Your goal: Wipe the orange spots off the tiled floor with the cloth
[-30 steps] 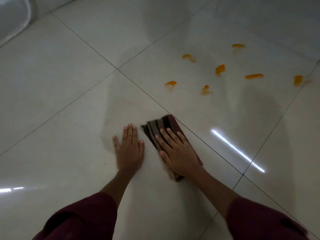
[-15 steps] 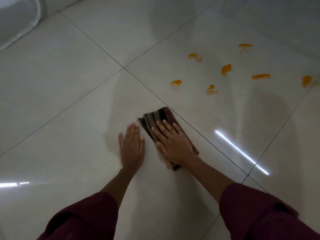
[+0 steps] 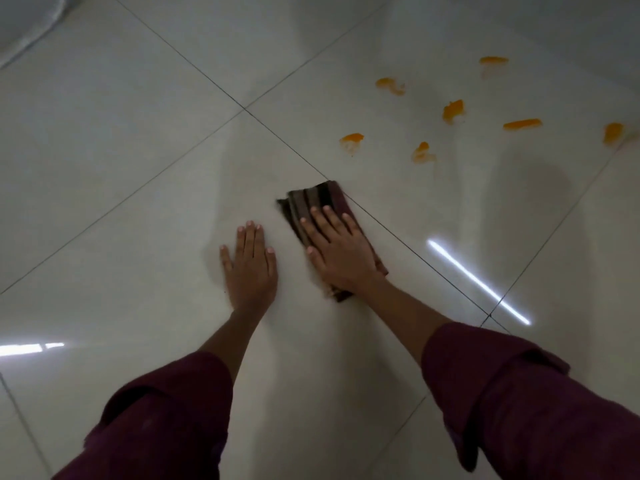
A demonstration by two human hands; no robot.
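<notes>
A folded brown striped cloth [image 3: 313, 199] lies flat on the pale tiled floor [image 3: 138, 150]. My right hand [image 3: 337, 252] presses down on it, palm flat, fingers spread over its near part. My left hand [image 3: 251, 265] rests flat on the bare tile just left of the cloth, holding nothing. Several orange spots lie ahead and to the right of the cloth: the nearest orange spot [image 3: 351, 139] is a short way beyond the cloth's far edge, with another orange spot [image 3: 421, 153] beside it and more spots [image 3: 453, 110] farther back.
Dark grout lines [image 3: 244, 108] cross the glossy floor. A bright light reflection [image 3: 479, 282] streaks the tile to the right of my right arm. A pale curved object [image 3: 24, 26] sits at the far left corner. My dark red sleeves fill the bottom.
My right hand has slid the cloth forward along the floor, toward the orange spots. My left hand stays planted on the tile. The camera view has shifted slightly.
</notes>
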